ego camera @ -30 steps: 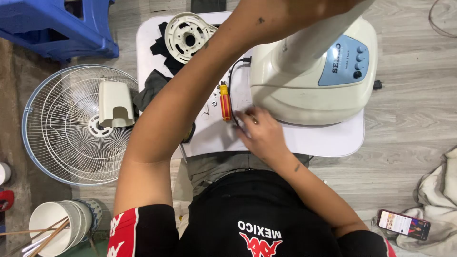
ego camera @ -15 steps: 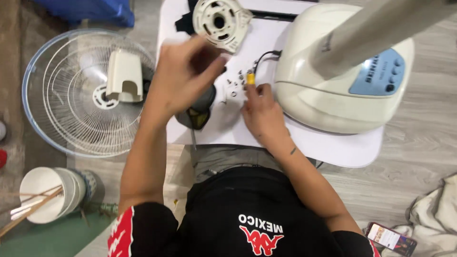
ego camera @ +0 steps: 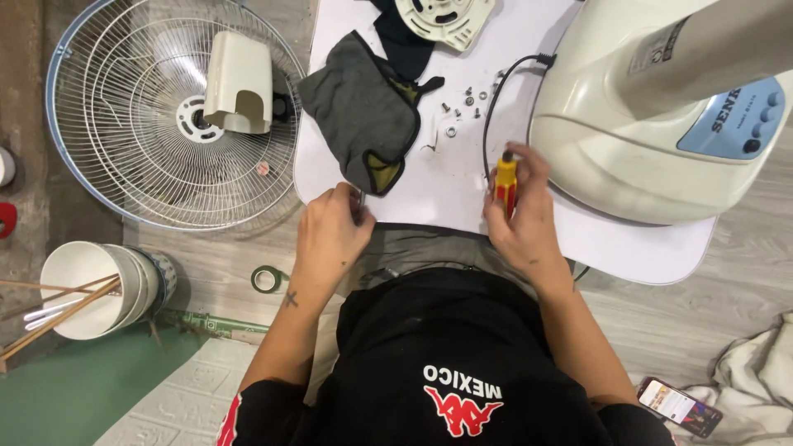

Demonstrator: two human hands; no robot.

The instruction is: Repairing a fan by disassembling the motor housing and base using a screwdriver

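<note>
Yellow-and-red screwdriver (ego camera: pixel 505 183) gripped in right hand (ego camera: pixel 522 221), fingers wrapped round handle, tip end hidden by hand, just beside cream fan base (ego camera: pixel 615 157). Left hand (ego camera: pixel 330 235) curled at near edge of white table (ego camera: pixel 429 194), pinching small metal piece, too small to identify, next to grey cloth (ego camera: pixel 363 111). Loose screws (ego camera: pixel 462 103) scattered mid-table, within easy reach. Wire fan guard (ego camera: pixel 144 116) parked on floor, clear of workspace.

Screwdriver (ego camera: pixel 505 183) tip hidden under hand
</note>
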